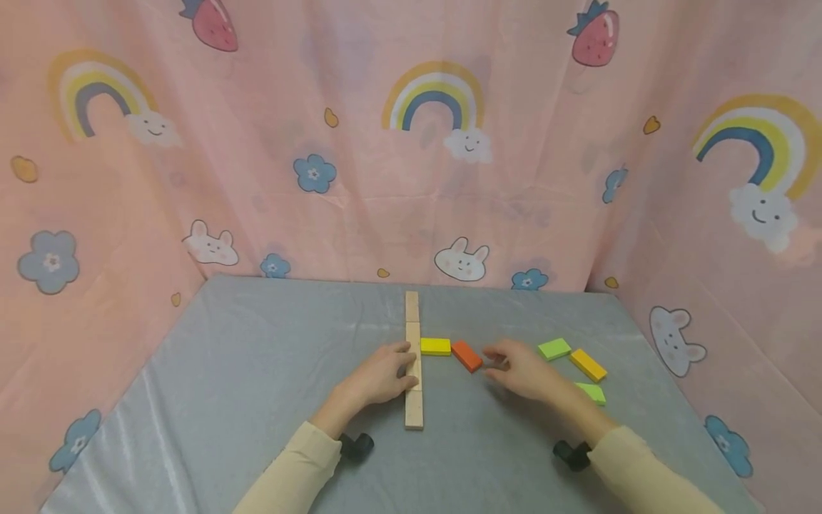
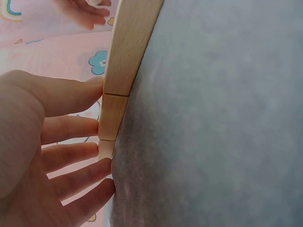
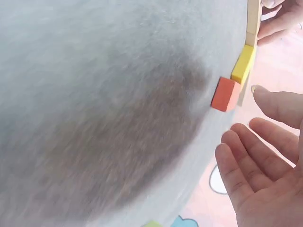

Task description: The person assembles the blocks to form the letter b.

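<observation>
A straight row of plain wooden blocks (image 1: 414, 410) runs away from me along the middle of the table. My left hand (image 1: 384, 373) lies at the row's left side, its thumb and fingertips touching the wood; in the left wrist view the fingers (image 2: 71, 126) are extended and spread. Against the row's right side sits a yellow block (image 1: 435, 347). A red-orange block (image 1: 467, 356) lies at an angle, its corner at the yellow one's right end. Just right of that block hovers my right hand (image 1: 521, 368), fingers loosely extended, holding nothing.
Toward the right of the table lie a green block (image 1: 554, 348), an orange-yellow block (image 1: 588, 365) and another green block (image 1: 594, 393), partly hidden by my right forearm. A grey cloth (image 1: 270, 357) covers the table. Pink patterned curtains (image 1: 359, 235) enclose its back and sides.
</observation>
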A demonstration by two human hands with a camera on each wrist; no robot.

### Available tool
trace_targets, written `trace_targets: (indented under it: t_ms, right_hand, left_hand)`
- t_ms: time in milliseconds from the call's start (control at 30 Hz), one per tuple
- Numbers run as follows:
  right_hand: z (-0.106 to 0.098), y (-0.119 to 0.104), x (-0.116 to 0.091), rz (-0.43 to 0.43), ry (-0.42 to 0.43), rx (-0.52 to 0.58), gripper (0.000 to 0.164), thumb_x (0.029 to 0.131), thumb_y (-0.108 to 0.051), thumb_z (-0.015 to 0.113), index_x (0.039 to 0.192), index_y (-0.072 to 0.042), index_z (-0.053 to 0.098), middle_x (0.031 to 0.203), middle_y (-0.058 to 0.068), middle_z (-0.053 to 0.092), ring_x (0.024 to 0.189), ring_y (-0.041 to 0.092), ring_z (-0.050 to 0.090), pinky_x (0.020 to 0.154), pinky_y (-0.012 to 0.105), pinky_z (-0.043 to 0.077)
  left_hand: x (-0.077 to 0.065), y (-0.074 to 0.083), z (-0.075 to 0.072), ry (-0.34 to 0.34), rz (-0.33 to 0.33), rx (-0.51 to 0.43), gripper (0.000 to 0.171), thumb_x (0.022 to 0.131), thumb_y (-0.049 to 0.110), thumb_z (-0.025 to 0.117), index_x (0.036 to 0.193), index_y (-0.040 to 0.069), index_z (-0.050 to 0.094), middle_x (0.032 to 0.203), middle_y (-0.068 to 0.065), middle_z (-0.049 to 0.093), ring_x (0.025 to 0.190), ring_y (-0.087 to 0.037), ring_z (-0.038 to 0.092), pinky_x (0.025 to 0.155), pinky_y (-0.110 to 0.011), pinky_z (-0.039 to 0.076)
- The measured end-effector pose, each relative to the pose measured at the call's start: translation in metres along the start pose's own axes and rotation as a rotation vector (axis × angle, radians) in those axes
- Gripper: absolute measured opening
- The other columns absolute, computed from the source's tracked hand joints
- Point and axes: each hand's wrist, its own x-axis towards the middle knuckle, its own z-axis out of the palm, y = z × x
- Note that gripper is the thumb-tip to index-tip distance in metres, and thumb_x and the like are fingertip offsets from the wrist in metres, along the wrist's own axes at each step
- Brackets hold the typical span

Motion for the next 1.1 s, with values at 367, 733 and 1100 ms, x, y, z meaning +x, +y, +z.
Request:
trace_targets:
  t_ms: [367, 733, 1100]
  right_hand:
    - [-0.015, 0.010, -0.037, -0.009, 0.006, -0.110, 0.027, 0.091, -0.010, 0.076, 0.116, -0.001, 0.071, 0.112, 0.008, 0.069, 0.104, 0.027, 0.066, 0.089, 0.048, 0.057]
    - [-0.030, 0.038, -0.075, 0.038, 0.104, -0.117, 0.029, 0.088, -0.007, 0.077, 0.114, 0.004, 0.071, 0.110, 0.014, 0.072, 0.103, 0.037, 0.067, 0.085, 0.055, 0.056]
    - [-0.044, 0.072, -0.096, 0.176, 0.134, -0.159, 0.035, 0.089, -0.014, 0.078, 0.117, 0.006, 0.070, 0.107, 0.014, 0.069, 0.101, 0.036, 0.063, 0.087, 0.060, 0.051]
  left_hand:
    - [0.001, 0.000, -0.001, 0.003, 0.009, -0.010, 0.050, 0.099, 0.028, 0.069, 0.141, 0.004, 0.060, 0.155, -0.017, 0.044, 0.142, -0.038, 0.042, 0.115, -0.050, 0.037]
    - [-0.001, 0.000, -0.001, 0.009, 0.009, -0.018, 0.049, 0.098, 0.027, 0.069, 0.140, 0.003, 0.061, 0.154, -0.018, 0.045, 0.141, -0.039, 0.043, 0.113, -0.051, 0.039]
    - [-0.002, 0.001, -0.001, 0.004, 0.012, -0.014, 0.049, 0.099, 0.028, 0.069, 0.140, 0.003, 0.061, 0.155, -0.018, 0.044, 0.141, -0.038, 0.043, 0.113, -0.050, 0.040]
